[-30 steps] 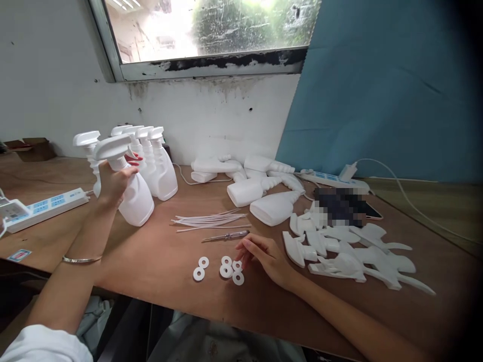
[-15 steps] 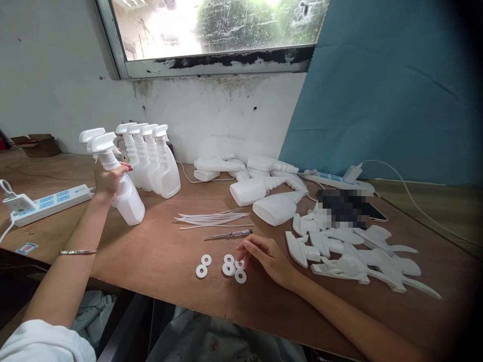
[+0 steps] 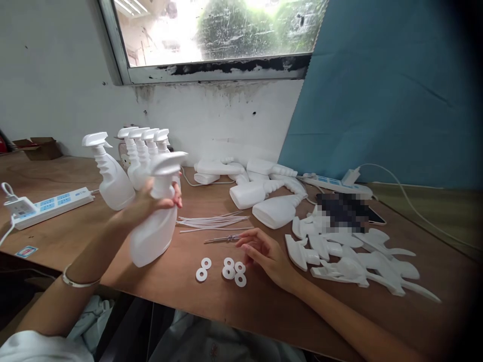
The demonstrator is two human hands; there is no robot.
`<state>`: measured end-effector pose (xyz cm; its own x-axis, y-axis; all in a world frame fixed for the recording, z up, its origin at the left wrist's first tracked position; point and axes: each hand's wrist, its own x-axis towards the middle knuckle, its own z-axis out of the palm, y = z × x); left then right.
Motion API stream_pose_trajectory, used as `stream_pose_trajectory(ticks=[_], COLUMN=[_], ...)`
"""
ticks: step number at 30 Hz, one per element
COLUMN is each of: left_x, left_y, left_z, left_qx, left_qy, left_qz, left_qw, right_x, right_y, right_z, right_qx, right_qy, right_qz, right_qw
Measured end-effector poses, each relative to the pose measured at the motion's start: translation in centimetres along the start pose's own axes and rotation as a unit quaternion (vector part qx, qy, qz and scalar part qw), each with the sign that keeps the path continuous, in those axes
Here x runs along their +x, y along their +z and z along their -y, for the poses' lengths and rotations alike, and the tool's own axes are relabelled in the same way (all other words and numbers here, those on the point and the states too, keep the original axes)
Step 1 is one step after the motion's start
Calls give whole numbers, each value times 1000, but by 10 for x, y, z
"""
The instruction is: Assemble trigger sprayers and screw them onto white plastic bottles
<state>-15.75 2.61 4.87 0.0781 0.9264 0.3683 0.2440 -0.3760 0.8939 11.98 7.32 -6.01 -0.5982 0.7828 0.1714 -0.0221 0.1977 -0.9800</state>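
Observation:
My left hand (image 3: pixel 154 201) is wrapped round the neck of a white spray bottle (image 3: pixel 153 236), which tilts above the table's left half; its trigger head is smeared by motion. Behind it stand several white spray bottles (image 3: pixel 138 161) in a row, and one more spray bottle (image 3: pixel 113 176) stands apart at the left. My right hand (image 3: pixel 266 256) rests on the table, fingers loosely bent and apart, with nothing visible in it. Near its fingertips lie white washers (image 3: pixel 228 272) and a small screwdriver (image 3: pixel 222 239), its handle end partly hidden by the hand. Thin white tubes (image 3: pixel 211 221) lie just beyond.
Bottles without heads (image 3: pixel 277 208) lie at the back middle. Loose trigger heads (image 3: pixel 347 256) cover the right side, near a dark tablet (image 3: pixel 343 211), partly blurred out. Power strips stand at the left (image 3: pixel 56 206) and back right (image 3: pixel 335 183). A cardboard box (image 3: pixel 39 148) sits far left.
My left hand has brought one spray bottle rightward and nearer, away from the bottle left standing beside it. My right hand has barely moved, its fingers shifting slightly over the screwdriver's handle.

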Motion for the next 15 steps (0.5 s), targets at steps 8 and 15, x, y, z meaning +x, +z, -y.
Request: stream_pose_trajectory(ticks=[8, 15], left_x=[-6, -10], left_y=[88, 105], left_z=[-9, -16], left_qx=[232, 314], left_qy=[82, 99], left_qz=[31, 91], left_qw=[969, 940], right_x=[2, 0], right_y=[20, 50], right_z=[41, 77], right_qx=[9, 111], right_qy=[-91, -73], right_qz=[-86, -178], right_qw=[992, 975])
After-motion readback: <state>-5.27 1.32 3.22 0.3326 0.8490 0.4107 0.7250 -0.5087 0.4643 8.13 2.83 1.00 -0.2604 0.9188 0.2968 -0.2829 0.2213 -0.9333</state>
